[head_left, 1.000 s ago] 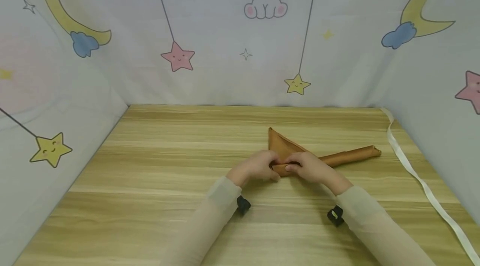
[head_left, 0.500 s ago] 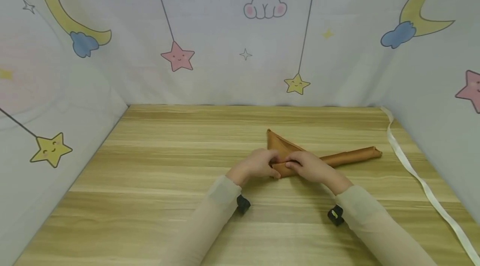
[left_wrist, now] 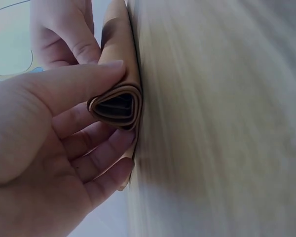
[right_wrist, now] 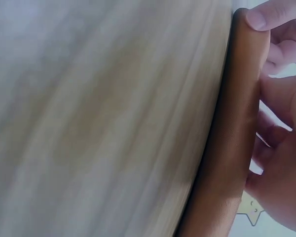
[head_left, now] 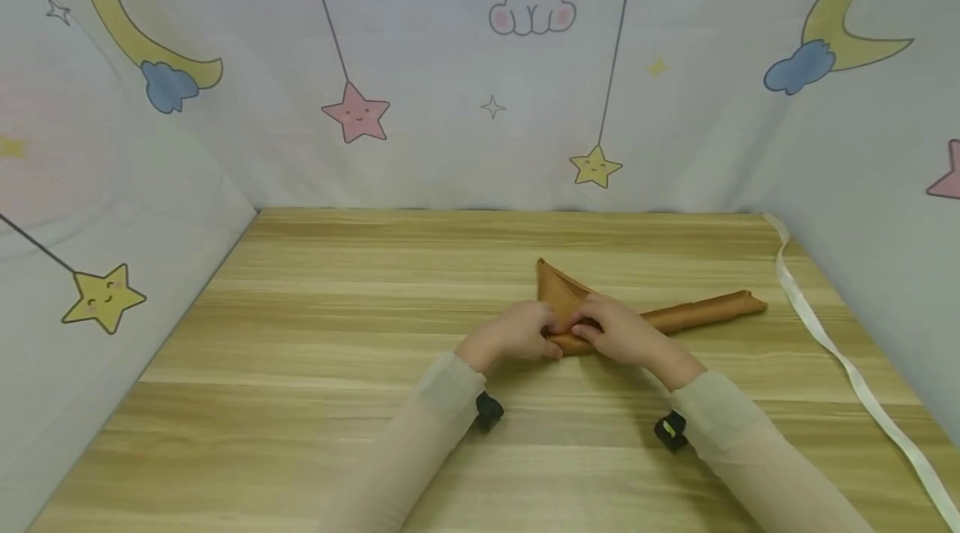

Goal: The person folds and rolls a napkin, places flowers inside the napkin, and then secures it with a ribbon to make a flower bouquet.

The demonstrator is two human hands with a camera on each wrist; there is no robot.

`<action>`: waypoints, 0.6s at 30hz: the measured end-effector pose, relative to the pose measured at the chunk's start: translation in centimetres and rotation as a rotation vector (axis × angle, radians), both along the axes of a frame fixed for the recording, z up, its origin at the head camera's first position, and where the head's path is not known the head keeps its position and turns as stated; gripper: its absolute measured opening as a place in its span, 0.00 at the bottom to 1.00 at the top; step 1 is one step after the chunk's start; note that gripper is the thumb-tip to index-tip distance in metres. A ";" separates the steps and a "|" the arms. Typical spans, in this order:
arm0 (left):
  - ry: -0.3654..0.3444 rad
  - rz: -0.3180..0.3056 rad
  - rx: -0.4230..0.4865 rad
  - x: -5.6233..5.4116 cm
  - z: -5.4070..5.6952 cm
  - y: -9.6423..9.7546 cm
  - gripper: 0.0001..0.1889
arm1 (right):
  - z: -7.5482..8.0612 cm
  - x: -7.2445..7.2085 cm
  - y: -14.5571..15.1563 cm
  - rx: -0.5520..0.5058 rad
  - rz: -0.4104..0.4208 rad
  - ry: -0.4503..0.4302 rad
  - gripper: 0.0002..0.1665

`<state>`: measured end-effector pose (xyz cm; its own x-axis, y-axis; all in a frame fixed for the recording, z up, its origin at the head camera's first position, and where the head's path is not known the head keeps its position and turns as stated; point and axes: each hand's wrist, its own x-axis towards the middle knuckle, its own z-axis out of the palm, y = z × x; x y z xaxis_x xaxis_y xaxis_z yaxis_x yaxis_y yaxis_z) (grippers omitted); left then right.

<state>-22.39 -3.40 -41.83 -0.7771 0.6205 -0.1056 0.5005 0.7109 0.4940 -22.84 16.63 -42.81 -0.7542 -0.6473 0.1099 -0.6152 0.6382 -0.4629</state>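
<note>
A brown cloth (head_left: 697, 313), partly rolled into a tube, lies on the wooden table. One pointed flap (head_left: 557, 293) of it spreads unrolled behind the hands, while the tube reaches out to the right. My left hand (head_left: 516, 331) holds the tube's left end. In the left wrist view the thumb rests on top of the layered roll end (left_wrist: 119, 101), with the fingers curled behind and below it. Just to the right, my right hand (head_left: 621, 334) grips the roll along its upper edge. The right wrist view shows the smooth front of the roll (right_wrist: 232, 123), with that hand's fingertips partly hidden behind it.
A white ribbon (head_left: 832, 358) runs down the right side of the wooden table (head_left: 300, 399). Pale fabric walls (head_left: 435, 32) printed with stars and moons enclose the back and both sides. Each wrist carries a small black camera (head_left: 489, 411).
The fingers of my right hand have shifted slightly on the cloth, toward the flap. The left hand keeps its place at the roll's end, and the roll lies almost as before.
</note>
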 end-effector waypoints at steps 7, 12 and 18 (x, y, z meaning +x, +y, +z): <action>-0.081 0.033 0.040 0.0 0.0 -0.2 0.07 | 0.3 0.5 0.5 0.024 0.042 0.047 0.11; -0.155 0.074 0.088 0.1 0.0 -0.3 0.04 | 0.3 0.8 0.4 0.045 0.075 0.097 0.13; -0.111 0.087 0.072 0.4 0.0 -0.2 0.15 | 0.3 0.9 0.1 0.055 0.060 0.122 0.09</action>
